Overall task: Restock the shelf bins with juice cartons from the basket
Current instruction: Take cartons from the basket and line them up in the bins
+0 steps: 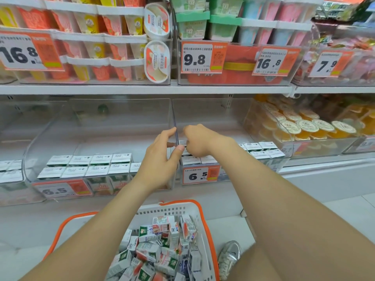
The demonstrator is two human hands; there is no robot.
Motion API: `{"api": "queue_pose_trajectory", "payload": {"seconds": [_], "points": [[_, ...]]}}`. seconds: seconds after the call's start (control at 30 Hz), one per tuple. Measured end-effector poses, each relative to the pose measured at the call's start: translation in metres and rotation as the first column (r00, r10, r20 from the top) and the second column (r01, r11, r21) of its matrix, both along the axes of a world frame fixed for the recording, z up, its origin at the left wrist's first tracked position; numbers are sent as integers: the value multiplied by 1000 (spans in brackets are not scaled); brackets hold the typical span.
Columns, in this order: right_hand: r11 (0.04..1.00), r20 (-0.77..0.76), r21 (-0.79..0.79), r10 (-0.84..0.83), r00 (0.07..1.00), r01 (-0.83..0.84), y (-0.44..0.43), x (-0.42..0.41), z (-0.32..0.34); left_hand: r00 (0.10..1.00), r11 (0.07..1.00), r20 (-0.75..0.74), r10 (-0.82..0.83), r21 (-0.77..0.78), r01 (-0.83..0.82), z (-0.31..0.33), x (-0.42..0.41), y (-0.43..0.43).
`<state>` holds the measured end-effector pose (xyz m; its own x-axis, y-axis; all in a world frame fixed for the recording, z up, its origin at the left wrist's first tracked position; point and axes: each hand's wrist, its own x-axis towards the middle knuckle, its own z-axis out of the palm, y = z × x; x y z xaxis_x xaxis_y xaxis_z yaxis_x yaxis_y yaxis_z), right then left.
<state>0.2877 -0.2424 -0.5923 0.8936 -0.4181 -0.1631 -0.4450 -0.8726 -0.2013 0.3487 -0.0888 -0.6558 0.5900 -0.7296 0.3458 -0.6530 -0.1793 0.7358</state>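
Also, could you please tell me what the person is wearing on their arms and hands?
Nothing visible: no sleeves are in view, and the left hand and right hand show no gloves, rings, watch or bracelet.

The basket (166, 209) is white with an orange rim and handles; the juice cartons (149, 251) in it are white with green and red-orange print. The bins (121, 122) are clear, their price tags (199, 175) orange and white with black digits. The shelf (142, 89) is white, the shoe (230, 254) silver.
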Motion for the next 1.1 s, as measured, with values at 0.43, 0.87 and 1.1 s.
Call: {"api": "queue_pose_trajectory", "payload": {"seconds": [0.43,0.87,1.1], "points": [[925,-339,167,378,862,-340,98,-72,-17,907,990,399,136,-80,-113,-56,-27,111],[895,-581,117,414,701,-431,159,-66,-166,1000,524,-8,17,852,-2,-225,-39,185],[908,-650,115,376,661,-404,158,-61,-236,983,397,-136,124,915,76,-279,-39,189]]}}
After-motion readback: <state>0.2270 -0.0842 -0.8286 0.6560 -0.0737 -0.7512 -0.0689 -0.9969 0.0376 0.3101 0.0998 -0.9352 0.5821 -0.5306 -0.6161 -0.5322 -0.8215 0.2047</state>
